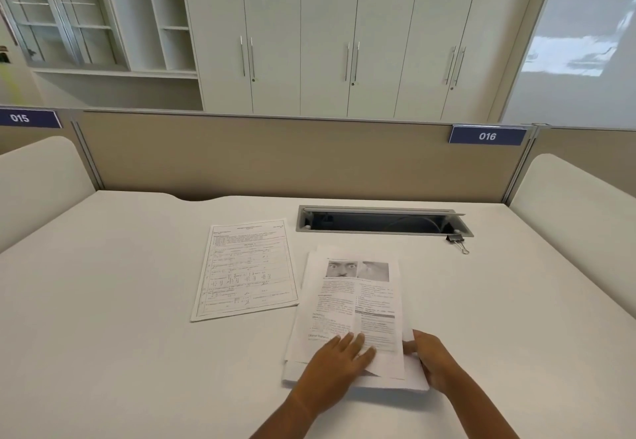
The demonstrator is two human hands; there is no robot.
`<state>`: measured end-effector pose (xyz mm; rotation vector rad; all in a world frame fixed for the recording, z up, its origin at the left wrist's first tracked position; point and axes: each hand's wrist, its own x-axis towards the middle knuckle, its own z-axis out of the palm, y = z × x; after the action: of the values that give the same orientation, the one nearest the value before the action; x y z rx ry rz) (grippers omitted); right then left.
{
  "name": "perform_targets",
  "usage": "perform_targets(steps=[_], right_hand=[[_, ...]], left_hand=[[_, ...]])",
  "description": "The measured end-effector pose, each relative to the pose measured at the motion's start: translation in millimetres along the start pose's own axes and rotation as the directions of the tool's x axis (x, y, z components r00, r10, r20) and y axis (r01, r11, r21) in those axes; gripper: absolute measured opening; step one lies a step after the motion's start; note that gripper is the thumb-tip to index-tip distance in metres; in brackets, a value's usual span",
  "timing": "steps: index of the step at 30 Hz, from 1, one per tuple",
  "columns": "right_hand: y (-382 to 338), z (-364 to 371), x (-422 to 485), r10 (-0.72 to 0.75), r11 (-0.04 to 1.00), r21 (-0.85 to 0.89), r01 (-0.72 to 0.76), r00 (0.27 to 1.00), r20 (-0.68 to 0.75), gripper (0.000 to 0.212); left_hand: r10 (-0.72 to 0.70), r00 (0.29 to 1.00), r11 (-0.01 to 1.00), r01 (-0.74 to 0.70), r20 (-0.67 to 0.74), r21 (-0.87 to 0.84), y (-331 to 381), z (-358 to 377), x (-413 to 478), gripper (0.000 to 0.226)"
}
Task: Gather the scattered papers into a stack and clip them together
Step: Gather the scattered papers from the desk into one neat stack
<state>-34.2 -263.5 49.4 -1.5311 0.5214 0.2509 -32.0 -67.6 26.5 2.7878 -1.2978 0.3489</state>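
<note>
A loose, uneven paper stack [347,304] lay under both grips; one form sheet [246,268] lay flat to their left, a black binder clip [457,241] far beyond.

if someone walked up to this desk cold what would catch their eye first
Probably the two hands at the near edge: the left hand lies flat on a loose pile of papers while the right hand grips the pile's right side. Next, the single form sheet lying apart to the pile's left. Last, the black binder clip far right, by the cable slot.
</note>
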Motion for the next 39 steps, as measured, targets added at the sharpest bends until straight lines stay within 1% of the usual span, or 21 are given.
perform_targets(steps=[4,9,12,13,15,17,19,21,22,23,25,26,27,28,30,31,32,33,34,36,39], right_hand=[[1.6,-0.5,1.3,-0.007,1.000,0.002,0.007,1.000,0.019,0.014],[4.0,-2.8,4.9,-0.004,0.999,-0.047,0.006,0.999,0.036,0.023],[5.8,-4.9,5.6,-0.018,0.998,-0.052,0.020,0.999,0.038,0.019],[5.7,-5.0,4.8,-0.018,0.999,-0.031,0.019,0.999,0.037,0.023],[5.8,-5.2,3.9,-0.011,1.000,0.021,0.010,0.999,0.030,0.043],[5.2,-4.6,1.3,0.001,0.999,0.043,-0.002,1.000,0.022,0.050],[4.7,-2.9,0.4,-0.037,0.999,0.004,0.037,0.999,0.010,0.040],[6.5,-1.4,0.2,-0.088,0.996,-0.034,0.088,0.996,-0.006,0.019],[7.4,-0.9,-0.2,-0.108,0.994,-0.034,0.107,0.994,-0.019,0.012],[8.4,-1.1,-1.4,-0.110,0.994,-0.018,0.110,0.993,-0.034,0.010],[7.8,-1.9,-6.0,-0.086,0.995,0.052,0.090,0.995,-0.058,0.009],[7.4,-2.8,-8.2,-0.082,0.992,0.086,0.087,0.995,-0.064,0.009],[7.4,-3.8,-10.1,-0.090,0.989,0.110,0.096,0.994,-0.061,0.009],[7.2,-4.7,-12.4,-0.108,0.986,0.124,0.114,0.993,-0.055,0.009],[7.0,-5.0,-16.4,-0.154,0.974,0.165,0.157,0.988,-0.030,0.010],[6.1,-3.5,-18.5,-0.183,0.964,0.193,0.180,0.983,-0.003,0.011],[5.0,-2.1,-20.8,-0.211,0.957,0.207,0.202,0.977,0.021,0.013],[3.3,-0.1,-22.6,-0.244,0.952,0.199,0.232,0.969,0.037,0.015],[1.1,2.1,-24.2,-0.278,0.947,0.181,0.266,0.960,0.044,0.017],[-5.0,6.6,-26.2,-0.343,0.929,0.153,0.336,0.939,0.021,0.021],[-18.7,13.0,-27.7,-0.449,0.882,0.132,0.452,0.892,-0.054,0.022]], left_hand=[[-0.075,0.997,0.997,0.075,0.024,-0.019,5.3,0.9,-2.0,0.065],[-0.104,0.995,0.995,0.104,0.003,-0.007,19.4,-1.3,-0.8,0.061],[-0.138,0.990,0.990,0.138,0.025,0.013,28.4,-0.6,2.0,0.062],[-0.155,0.987,0.988,0.154,0.030,0.021,30.0,0.5,3.1,0.063],[-0.188,0.982,0.982,0.187,0.022,0.023,31.3,5.7,5.6,0.064],[-0.173,0.984,0.985,0.173,0.042,0.011,32.6,3.4,6.2,0.056],[-0.163,0.985,0.986,0.164,0.047,-0.010,30.1,1.9,3.2,0.036],[-0.242,0.965,0.962,0.252,0.098,-0.105,25.6,-1.1,-0.4,0.062],[-0.298,0.951,0.944,0.306,0.079,-0.123,19.8,-3.4,-2.5,0.069],[-0.345,0.937,0.922,0.349,0.058,-0.169,11.9,-7.5,-4.0,0.069],[-0.459,0.889,0.854,0.437,-0.013,-0.284,-9.4,-20.2,-6.1,0.053],[-0.536,0.841,0.807,0.487,-0.070,-0.333,-20.3,-24.3,-6.6,0.050],[-0.627,0.774,0.734,0.546,-0.093,-0.403,-32.4,-25.3,-5.5,0.053],[-0.722,0.691,0.600,0.597,-0.040,-0.532,-43.2,-31.5,-4.9,0.059],[-0.831,0.535,0.258,0.610,0.150,-0.749,-60.1,-44.8,-0.3,0.068],[-0.835,0.498,0.112,0.569,0.234,-0.814,-67.0,-51.2,3.2,0.067],[-0.808,0.508,0.014,0.522,0.298,-0.853,-70.8,-57.7,7.3,0.064],[-0.769,0.554,-0.030,0.467,0.320,-0.883,-72.1,-64.4,10.7,0.058],[-0.745,0.593,-0.047,0.409,0.305,-0.911,-72.4,-68.7,13.5,0.050],[-0.752,0.614,-0.045,0.315,0.240,-0.948,-71.0,-78.6,17.4,0.037],[-0.755,0.643,0.016,0.209,0.125,-0.978,-70.4,-96.1,22.6,0.034]])
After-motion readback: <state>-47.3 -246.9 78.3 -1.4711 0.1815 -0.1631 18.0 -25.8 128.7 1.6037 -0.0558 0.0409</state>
